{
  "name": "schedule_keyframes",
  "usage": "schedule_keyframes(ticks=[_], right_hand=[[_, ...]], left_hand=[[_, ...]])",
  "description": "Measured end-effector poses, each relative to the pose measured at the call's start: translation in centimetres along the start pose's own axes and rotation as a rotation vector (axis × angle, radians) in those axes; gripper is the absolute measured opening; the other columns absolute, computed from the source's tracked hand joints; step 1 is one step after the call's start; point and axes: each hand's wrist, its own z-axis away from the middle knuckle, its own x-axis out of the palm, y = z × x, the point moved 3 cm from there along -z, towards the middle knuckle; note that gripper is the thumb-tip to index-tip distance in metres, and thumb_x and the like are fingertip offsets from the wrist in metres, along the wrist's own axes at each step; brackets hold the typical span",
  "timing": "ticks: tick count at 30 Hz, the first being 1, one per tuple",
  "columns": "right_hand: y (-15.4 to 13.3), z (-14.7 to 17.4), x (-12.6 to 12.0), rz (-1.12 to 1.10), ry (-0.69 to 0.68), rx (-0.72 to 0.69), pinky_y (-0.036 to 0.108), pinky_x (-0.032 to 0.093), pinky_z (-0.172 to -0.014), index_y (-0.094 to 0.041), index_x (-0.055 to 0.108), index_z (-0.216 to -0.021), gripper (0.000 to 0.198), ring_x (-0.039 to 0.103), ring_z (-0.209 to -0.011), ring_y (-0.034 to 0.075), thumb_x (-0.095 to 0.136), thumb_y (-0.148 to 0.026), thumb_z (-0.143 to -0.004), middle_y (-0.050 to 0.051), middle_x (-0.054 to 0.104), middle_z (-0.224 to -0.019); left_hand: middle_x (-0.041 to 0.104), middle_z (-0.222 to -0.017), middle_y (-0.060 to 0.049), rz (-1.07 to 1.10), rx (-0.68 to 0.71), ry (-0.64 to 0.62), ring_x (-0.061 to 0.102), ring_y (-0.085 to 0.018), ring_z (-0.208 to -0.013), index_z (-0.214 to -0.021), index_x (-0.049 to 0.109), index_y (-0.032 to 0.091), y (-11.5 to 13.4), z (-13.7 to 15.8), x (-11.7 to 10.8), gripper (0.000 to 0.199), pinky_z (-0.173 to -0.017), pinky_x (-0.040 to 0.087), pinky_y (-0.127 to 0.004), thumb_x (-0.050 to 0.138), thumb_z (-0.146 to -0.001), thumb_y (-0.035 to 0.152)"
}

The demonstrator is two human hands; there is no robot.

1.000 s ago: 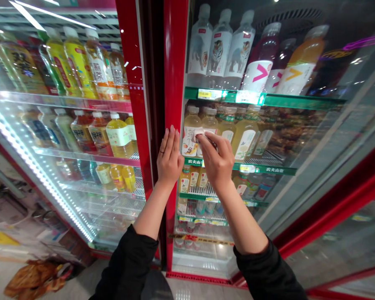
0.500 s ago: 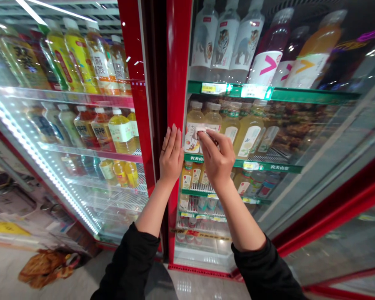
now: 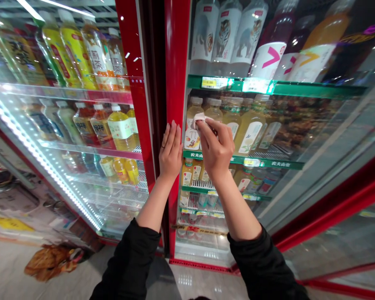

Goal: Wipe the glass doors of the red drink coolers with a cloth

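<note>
My right hand (image 3: pixel 218 148) pinches a small folded white tissue (image 3: pixel 199 118) and presses it to the glass door (image 3: pixel 287 125) of a red-framed drinks fridge. Flat on that fridge's red door frame (image 3: pixel 176 75) rests my left hand (image 3: pixel 170 152), fingers stretched upward, holding nothing; a ring is on one finger. Behind the glass, just beside the tissue, stands a bottle with a white label (image 3: pixel 192 137). My right hand covers part of the neighbouring bottles.
To the left is a second lit fridge with rows of bottled drinks (image 3: pixel 120 127). Large bottles (image 3: pixel 225 35) fill the right fridge's top shelf, above a green shelf edge (image 3: pixel 315 89). A crumpled brown bag (image 3: pixel 48 262) lies on the floor at lower left.
My right hand has slid the tissue slightly up and left over the glass. My left hand stays on the red frame. The view has shifted a little.
</note>
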Motion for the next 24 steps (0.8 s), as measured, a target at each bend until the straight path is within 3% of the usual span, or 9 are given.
schedule_keyframes(ticks=[4, 8, 12, 16, 21, 24], right_hand=[[-1.0, -0.2, 1.3, -0.058, -0.09, 0.01, 0.044, 0.065, -0.108, -0.029, 0.077, -0.14, 0.038, 0.074, -0.122, 0.025, 0.058, -0.015, -0.11, 0.01, 0.08, -0.13], [-0.7, 1.5, -0.1, -0.083, -0.198, -0.107, 0.04, 0.065, -0.107, -0.03, 0.076, -0.143, 0.043, 0.075, -0.12, 0.024, 0.063, -0.01, -0.107, 0.009, 0.081, -0.131], [1.7, 0.9, -1.8, -0.041, -0.076, -0.007, 0.044, 0.065, -0.106, -0.034, 0.075, -0.143, 0.044, 0.076, -0.116, 0.024, 0.064, -0.013, -0.107, 0.009, 0.081, -0.127], [2.0, -1.0, -0.6, -0.051, -0.044, 0.091, 0.048, 0.063, -0.108, -0.034, 0.076, -0.142, 0.039, 0.073, -0.124, 0.026, 0.058, -0.018, -0.11, 0.009, 0.079, -0.129], [0.9, 0.7, -1.2, -0.093, -0.145, -0.051, 0.04, 0.063, -0.108, -0.032, 0.075, -0.144, 0.046, 0.074, -0.121, 0.023, 0.064, -0.009, -0.106, 0.009, 0.08, -0.131], [1.8, 1.6, -3.3, -0.08, -0.059, -0.103, 0.039, 0.064, -0.103, -0.029, 0.075, -0.144, 0.046, 0.075, -0.117, 0.023, 0.066, -0.008, -0.105, 0.009, 0.081, -0.127]], left_hand=[[0.023, -0.184, 0.005, 0.003, 0.009, 0.036, 0.026, -0.018, -0.171, -0.179, 0.016, 0.034, -0.1, 0.1, -0.1, 0.068, -0.142, 0.031, -0.04, 0.04, -0.118, 0.02], [0.023, -0.185, 0.001, 0.021, -0.014, -0.011, 0.026, -0.023, -0.17, -0.18, 0.014, 0.034, -0.2, 0.2, -0.1, 0.071, -0.141, 0.033, -0.044, 0.043, -0.117, 0.019], [0.023, -0.184, 0.001, -0.018, 0.007, -0.016, 0.023, -0.02, -0.171, -0.18, 0.013, 0.032, 0.0, 0.2, -0.1, 0.069, -0.143, 0.028, -0.04, 0.041, -0.118, 0.018], [0.029, -0.182, 0.0, -0.108, 0.089, -0.011, 0.026, -0.016, -0.169, -0.179, 0.016, 0.029, 0.5, 0.3, 0.0, 0.071, -0.143, 0.027, -0.035, 0.037, -0.115, 0.008], [0.034, -0.179, -0.002, -0.112, 0.104, -0.033, 0.028, -0.017, -0.167, -0.179, 0.016, 0.028, 0.5, 0.5, -0.1, 0.072, -0.142, 0.027, -0.034, 0.037, -0.114, 0.005], [0.041, -0.176, -0.005, -0.131, 0.159, -0.061, 0.031, -0.017, -0.166, -0.179, 0.017, 0.026, 0.7, 0.6, -0.2, 0.073, -0.142, 0.025, -0.033, 0.042, -0.114, 0.007]])
